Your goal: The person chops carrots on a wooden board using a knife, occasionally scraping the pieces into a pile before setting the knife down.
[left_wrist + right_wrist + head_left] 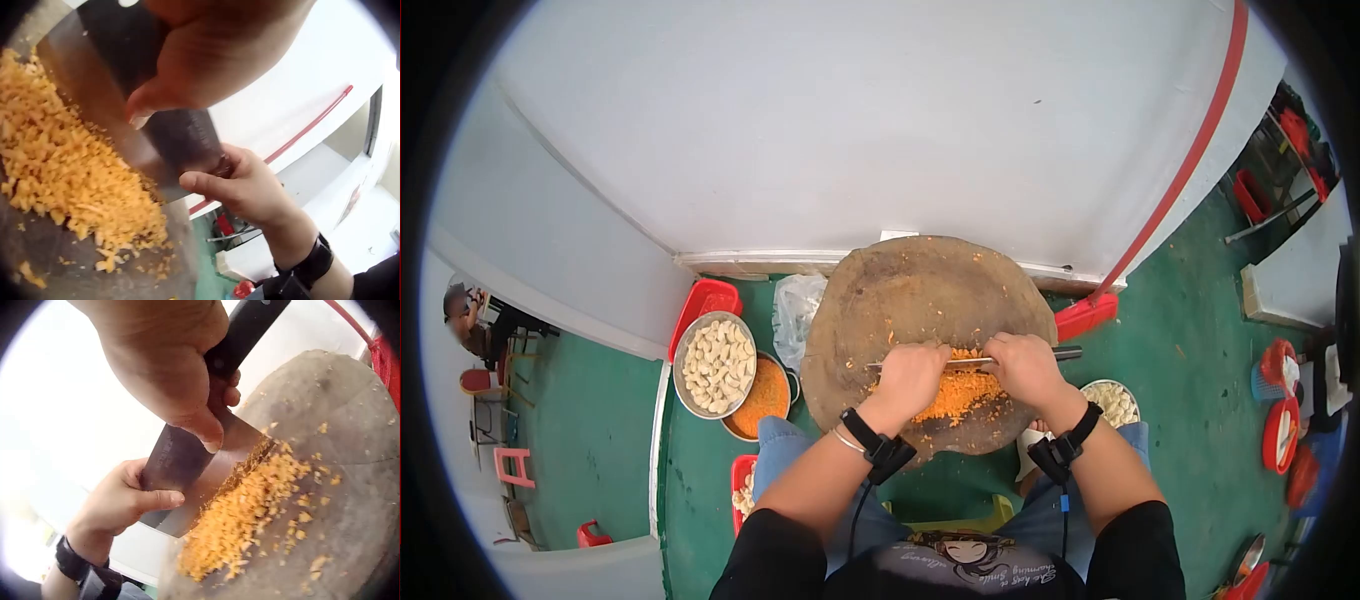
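Cleaver point(178, 459) held crosswise above the near part of the round chopping block point(920, 290); left hand point(912, 378) closed on the tip end of the blade, thumb on its face; right hand point(1025, 370) closed around the blade beside the handle; chopped orange pieces point(960, 396) heaped along the blade, toward the block's near edge; metal bowl point(677, 368) beyond its left edge.

Showing upside down on black shirt front point(965, 560): "charming" and "smile"; other lettering there staying too small to read surely. Bearing small marking on cleaver blade point(181, 457), but appearing too blurred to read in both wrist views.
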The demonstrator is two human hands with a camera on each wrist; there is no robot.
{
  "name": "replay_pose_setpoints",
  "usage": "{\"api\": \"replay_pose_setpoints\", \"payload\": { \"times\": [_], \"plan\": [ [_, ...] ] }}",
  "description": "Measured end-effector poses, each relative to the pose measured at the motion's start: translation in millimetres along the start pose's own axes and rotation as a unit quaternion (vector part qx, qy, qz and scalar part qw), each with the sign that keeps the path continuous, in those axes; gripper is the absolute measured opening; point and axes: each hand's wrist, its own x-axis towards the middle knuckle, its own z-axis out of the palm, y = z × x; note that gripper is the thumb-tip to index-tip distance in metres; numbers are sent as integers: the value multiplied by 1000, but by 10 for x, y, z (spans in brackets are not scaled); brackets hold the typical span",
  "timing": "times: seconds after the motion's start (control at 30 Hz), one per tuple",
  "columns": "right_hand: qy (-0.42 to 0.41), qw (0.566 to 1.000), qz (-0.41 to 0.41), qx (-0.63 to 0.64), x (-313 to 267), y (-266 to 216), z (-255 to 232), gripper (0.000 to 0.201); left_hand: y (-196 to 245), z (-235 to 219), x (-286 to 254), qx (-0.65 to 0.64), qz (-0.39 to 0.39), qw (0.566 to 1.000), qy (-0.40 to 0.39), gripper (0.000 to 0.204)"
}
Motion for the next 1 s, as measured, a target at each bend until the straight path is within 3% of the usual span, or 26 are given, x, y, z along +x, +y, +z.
{"api": "replay_pose_setpoints", "payload": {
  "times": [0.2, 0.3, 0.47, 0.7, 0.77, 0.9, 1.0],
  "plan": [
    [36, 999, 1, 5, 44, 20, -73, 12, -9, -69, 66, 18, -16, 1000, -5, 1],
    [24, 1000, -4, -2, 35, 122, 134, 13, -58, 47, 102, 16, -22, 1000, -9, 1],
    [30, 1000, 3, -9, 38, 77, 37, 12, -15, -81, 109, 23, 4, 999, 28, 2],
    [33, 999, -1, -5, 90, 75, -31, 12, -41, -18, 96, 4, -36, 999, -19, 2],
    [32, 999, 4, -5, 91, 104, 65, 12, -46, -26, 142, 19, -15, 999, 25, 2],
    [22, 1000, 2, -2, 119, 146, 70, 10, -130, 69, 180, 19, -12, 1000, 14, 1],
    [55, 998, 6, -28, 183, 140, -18, 10, -123, -103, 231, 42, -69, 997, -12, 6]
  ]
}}
